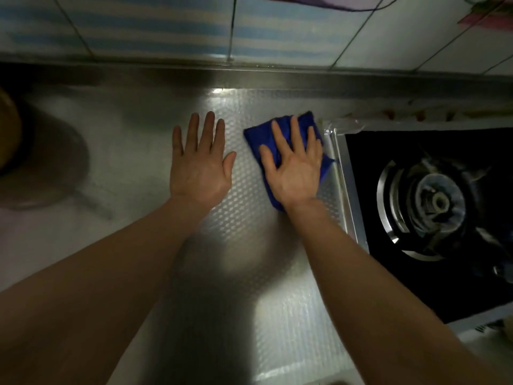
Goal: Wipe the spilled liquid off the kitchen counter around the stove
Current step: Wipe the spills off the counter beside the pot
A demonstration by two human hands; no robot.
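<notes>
A blue cloth (258, 136) lies on the embossed steel counter (249, 273), just left of the stove's metal edge. My right hand (294, 165) presses flat on the cloth with fingers spread, covering most of it. My left hand (200, 162) rests flat on the bare counter beside it, fingers apart, holding nothing. The black glass stove (369, 218) with a round burner (435, 202) fills the right side. I cannot make out any liquid on the dim, blurred surface.
A round metal pan (55, 168) with a handle sits at the far left, next to a brownish object (8, 132). A raised steel lip and tiled wall (166, 26) run along the back. Clutter lines the counter behind the stove.
</notes>
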